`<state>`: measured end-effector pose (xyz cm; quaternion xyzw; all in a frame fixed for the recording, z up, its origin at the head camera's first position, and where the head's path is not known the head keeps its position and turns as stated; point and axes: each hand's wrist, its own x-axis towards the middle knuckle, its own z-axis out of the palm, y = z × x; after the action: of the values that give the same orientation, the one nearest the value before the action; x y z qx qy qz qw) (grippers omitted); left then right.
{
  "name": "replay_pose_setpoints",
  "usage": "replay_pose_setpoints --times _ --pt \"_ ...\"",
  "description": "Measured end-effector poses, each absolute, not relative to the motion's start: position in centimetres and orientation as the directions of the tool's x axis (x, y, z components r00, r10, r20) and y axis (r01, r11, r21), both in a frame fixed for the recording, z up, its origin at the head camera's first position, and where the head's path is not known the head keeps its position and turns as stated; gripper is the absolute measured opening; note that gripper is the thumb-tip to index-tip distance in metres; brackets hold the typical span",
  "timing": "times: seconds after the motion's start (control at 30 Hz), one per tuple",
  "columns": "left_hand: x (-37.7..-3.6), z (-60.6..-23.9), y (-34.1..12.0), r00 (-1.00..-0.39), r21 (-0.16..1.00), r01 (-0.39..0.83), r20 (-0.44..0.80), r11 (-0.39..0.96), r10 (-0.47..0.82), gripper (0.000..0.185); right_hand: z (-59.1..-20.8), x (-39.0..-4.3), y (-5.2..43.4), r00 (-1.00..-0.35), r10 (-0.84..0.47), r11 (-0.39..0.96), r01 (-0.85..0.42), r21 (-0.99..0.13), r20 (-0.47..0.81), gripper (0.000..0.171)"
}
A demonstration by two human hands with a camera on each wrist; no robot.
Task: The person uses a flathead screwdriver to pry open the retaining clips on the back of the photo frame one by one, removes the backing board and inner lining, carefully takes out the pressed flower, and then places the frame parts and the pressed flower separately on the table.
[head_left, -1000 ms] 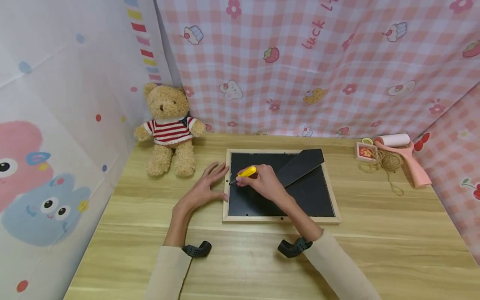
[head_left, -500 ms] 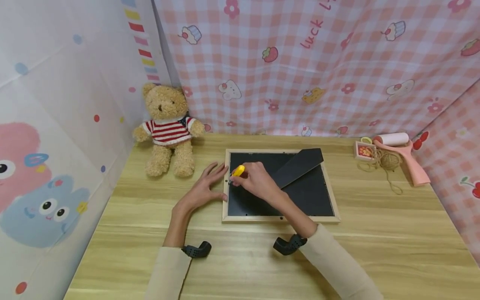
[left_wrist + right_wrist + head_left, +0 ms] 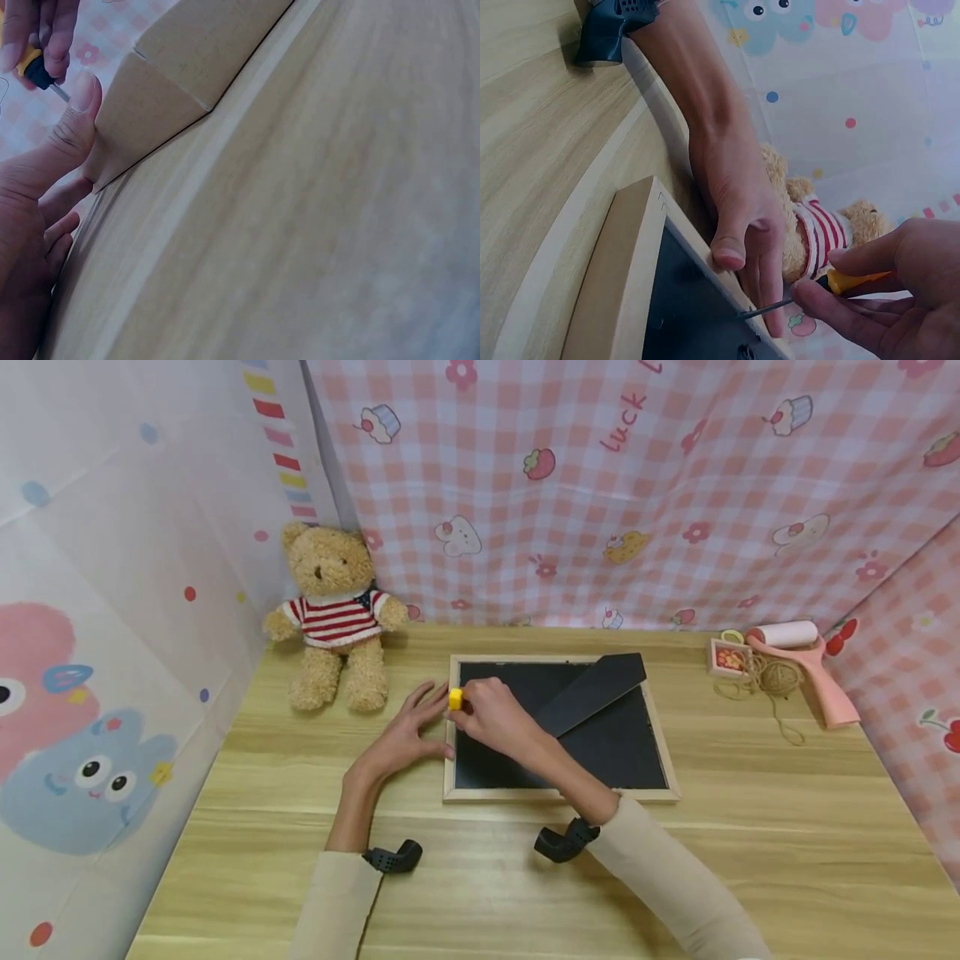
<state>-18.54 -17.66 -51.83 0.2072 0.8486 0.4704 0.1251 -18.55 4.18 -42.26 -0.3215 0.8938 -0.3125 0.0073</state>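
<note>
Head view, and both arms reach up the table (image 3: 480,902), the beige sleeves (image 3: 667,877) ending short of the wrists. Left hand (image 3: 405,735) is at the left side of the wooden frame (image 3: 447,781), wrist bent inward, fingers spread, thumb stretched well apart from the others with its tip on the rail. Right hand (image 3: 491,718) reaches across the black backing board (image 3: 585,760), forearm slanting from the lower right, and look at that grip: thumb and fingers pinch the yellow-handled screwdriver (image 3: 455,699), its handle pointing up toward the camera. Over to the right wrist view: the thin metal shaft (image 3: 769,307) angles down to the inner edge of the left rail, between the left thumb and fingers; exactly what the tip touches, I cannot tell. Meanwhile the frame lies flat on the table, a black support leg (image 3: 600,693) slanting across its board. 2 black wrist cameras (image 3: 567,841) jut inward from the forearms, and 1 teddy bear (image 3: 330,568) sits beyond the left hand, striped shirt on.
</note>
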Motion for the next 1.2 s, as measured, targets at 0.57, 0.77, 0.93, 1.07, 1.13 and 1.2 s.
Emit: replay_pose_setpoints --times 0.57,0.77,0.93,1.07,1.13,1.2 --pt "-18.5 -51.9 -18.1 -0.882 0.848 0.248 -0.002 0.468 0.471 0.098 -41.5 -19.1 4.8 -0.811 -0.571 0.606 -0.519 -0.603 0.123 0.025" --pt "-18.6 -52.0 -17.5 -0.868 0.851 0.257 -0.005 0.458 0.497 0.106 -41.4 -17.8 11.9 -0.895 -0.351 0.478 -0.424 -0.769 0.276 0.021" --pt "-18.6 -52.5 -17.3 -0.863 0.839 0.287 0.017 0.462 0.505 0.105 -41.7 -15.8 19.7 -0.936 -0.175 0.330 -0.347 -0.878 0.305 0.020" --pt "-17.5 -52.4 -17.5 -0.863 0.819 0.335 0.067 0.466 0.501 0.094 -42.4 -14.3 25.3 -0.965 -0.080 0.508 -0.254 -0.823 0.249 0.022" --pt "-16.5 -52.3 -17.4 -0.866 0.807 0.350 0.086 0.475 0.492 0.087 -43.2 -14.1 27.9 -0.978 -0.046 0.612 -0.188 -0.768 0.203 0.023" --pt "-15.4 -52.3 -17.1 -0.876 0.797 0.354 0.100 0.489 0.472 0.082 -44.0 -14.3 30.2 -0.987 -0.040 0.684 -0.142 -0.715 0.157 0.025"
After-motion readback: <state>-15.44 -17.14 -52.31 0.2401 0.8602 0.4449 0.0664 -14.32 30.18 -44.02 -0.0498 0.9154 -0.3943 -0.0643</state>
